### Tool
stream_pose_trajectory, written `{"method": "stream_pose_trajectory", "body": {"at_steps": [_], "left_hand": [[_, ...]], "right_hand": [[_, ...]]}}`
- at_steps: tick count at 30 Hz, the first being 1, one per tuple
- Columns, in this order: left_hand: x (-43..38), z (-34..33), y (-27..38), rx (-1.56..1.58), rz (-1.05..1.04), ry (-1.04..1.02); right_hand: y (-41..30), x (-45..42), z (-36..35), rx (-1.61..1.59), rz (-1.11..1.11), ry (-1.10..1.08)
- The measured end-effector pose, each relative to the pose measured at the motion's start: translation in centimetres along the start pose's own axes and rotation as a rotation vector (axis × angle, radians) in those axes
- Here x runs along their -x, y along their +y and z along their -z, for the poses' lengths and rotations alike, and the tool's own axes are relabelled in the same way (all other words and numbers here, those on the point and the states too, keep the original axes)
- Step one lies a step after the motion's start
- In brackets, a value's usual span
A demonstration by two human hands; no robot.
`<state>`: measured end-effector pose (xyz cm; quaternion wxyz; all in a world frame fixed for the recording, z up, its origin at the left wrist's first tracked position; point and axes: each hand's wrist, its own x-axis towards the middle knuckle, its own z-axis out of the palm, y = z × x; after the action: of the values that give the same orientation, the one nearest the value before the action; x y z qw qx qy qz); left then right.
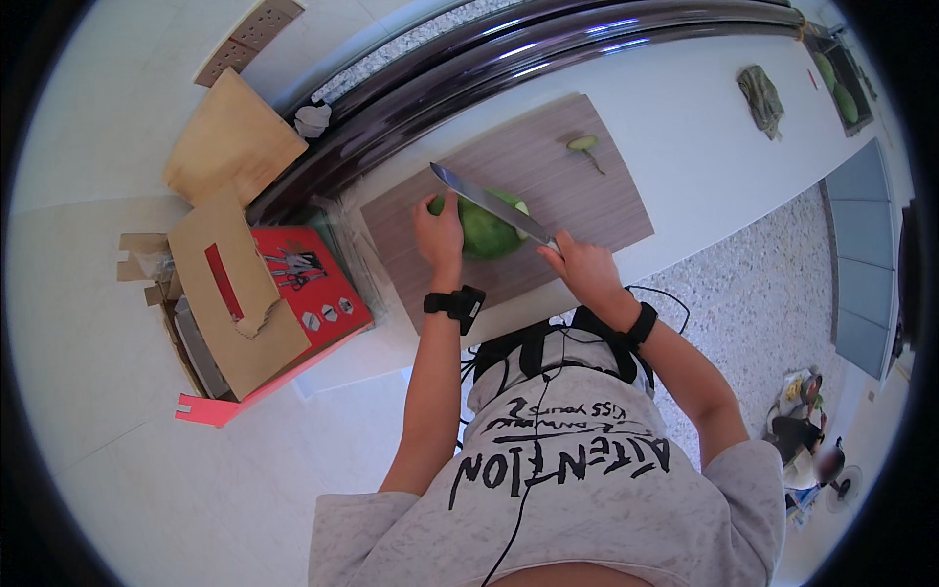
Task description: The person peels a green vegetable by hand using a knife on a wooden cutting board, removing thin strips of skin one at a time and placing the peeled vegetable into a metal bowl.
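Note:
A large green-skinned fruit or gourd (488,231) lies on a grey wood-grain board (411,271), its right end cut and showing pale flesh. My left hand (440,235) rests on the left end of it, fingers bent around that end. In my right hand (589,268) is the handle of a kitchen knife (488,202). The blade slants across the top of the green piece, its tip up and left near my left fingers; whether the edge touches the skin cannot be told. A small cut end piece with its stem (583,143) lies at the board's upper right.
An opened red and brown cardboard box (323,293) stands at left, a wooden board (235,139) behind it. Dark glossy tubes (550,48) run along the back. A dark crumpled cloth (761,101) and a tray with green produce (857,121) are at right. Another person (799,433) is far right.

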<state>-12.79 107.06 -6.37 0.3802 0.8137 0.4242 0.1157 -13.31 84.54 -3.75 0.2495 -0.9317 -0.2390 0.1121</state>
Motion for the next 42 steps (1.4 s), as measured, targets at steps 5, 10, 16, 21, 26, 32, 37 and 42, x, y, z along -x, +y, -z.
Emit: {"method": "stream_pose_trajectory", "body": {"at_steps": [5, 10, 16, 21, 26, 32, 37, 42], "left_hand": [[0.1, -0.3, 0.0, 0.009, -0.033, 0.040], [-0.1, -0.2, -0.5, -0.041, -0.091, 0.055], [-0.6, -0.3, -0.9, 0.054, -0.026, 0.040], [-0.2, 0.0, -0.2, 0.030, -0.037, 0.037], [-0.2, 0.2, 0.0, -0.016, -0.036, 0.021], [-0.1, -0.5, -0.3, 0.032, -0.037, 0.036], [-1.0, -0.7, -1.4, 0.064, -0.044, 0.034], [-0.9, -0.7, -1.7, 0.078, 0.006, 0.026]], "right_hand": [[0.0, -0.4, 0.0, 0.011, -0.009, -0.009], [-0.5, -0.5, 0.9, 0.039, -0.013, -0.043], [-0.6, -1.0, 0.6, 0.065, 0.030, -0.018], [-0.3, -1.0, 0.8, 0.029, 0.032, -0.012], [-0.8, -1.6, 0.7, 0.024, 0.000, -0.028], [-0.3, -2.1, 0.6, 0.020, 0.008, -0.040], [-0.2, -1.9, 1.1, 0.016, 0.006, -0.065], [-0.2, -2.3, 1.0, 0.017, -0.005, -0.069]]}}
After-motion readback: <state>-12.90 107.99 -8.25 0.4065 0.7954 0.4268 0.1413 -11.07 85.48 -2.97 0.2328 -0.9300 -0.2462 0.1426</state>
